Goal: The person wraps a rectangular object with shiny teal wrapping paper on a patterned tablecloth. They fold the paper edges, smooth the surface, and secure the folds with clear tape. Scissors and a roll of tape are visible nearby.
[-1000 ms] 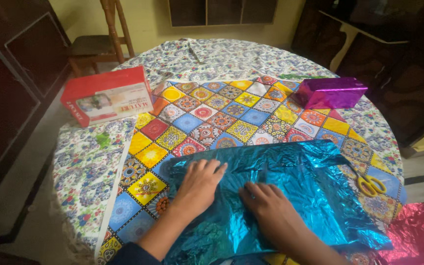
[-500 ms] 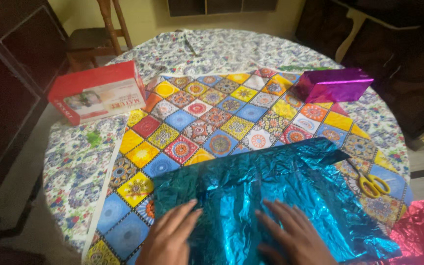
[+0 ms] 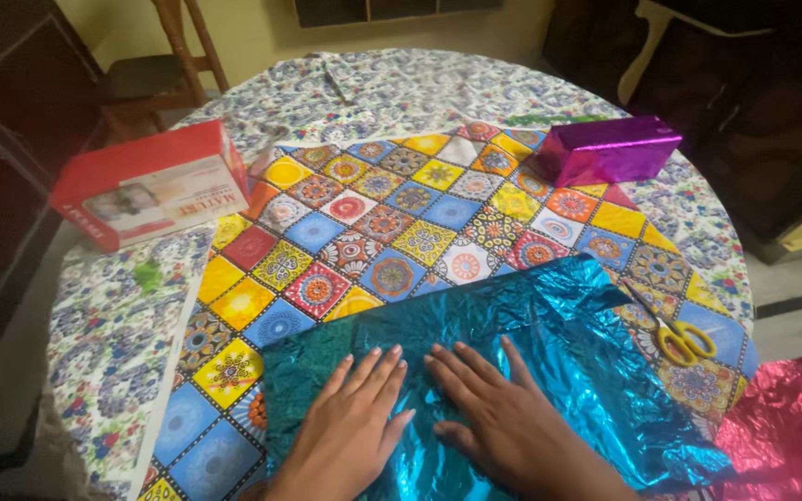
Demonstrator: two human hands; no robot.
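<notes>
A crinkled sheet of shiny blue foil paper [image 3: 549, 325] lies on a colourful tile-patterned sheet [image 3: 373, 223] spread over a round table. My left hand [image 3: 355, 422] and my right hand [image 3: 503, 417] both rest flat on the foil near its front edge, fingers spread and pointing away from me. The two hands lie side by side, almost touching. Neither hand grips anything.
A red and white cardboard box [image 3: 146, 186] stands at the left on the floral tablecloth [image 3: 113, 325]. A box wrapped in purple foil [image 3: 610, 148] sits at the back right. Yellow-handled scissors [image 3: 675, 336] lie right of the blue foil. Pink foil [image 3: 782, 427] is at the lower right. A wooden chair [image 3: 164, 70] stands behind.
Both hands slid back toward me over the blue foil, then forward again and closer together. The foil shifted toward me. The view has tilted slightly.
</notes>
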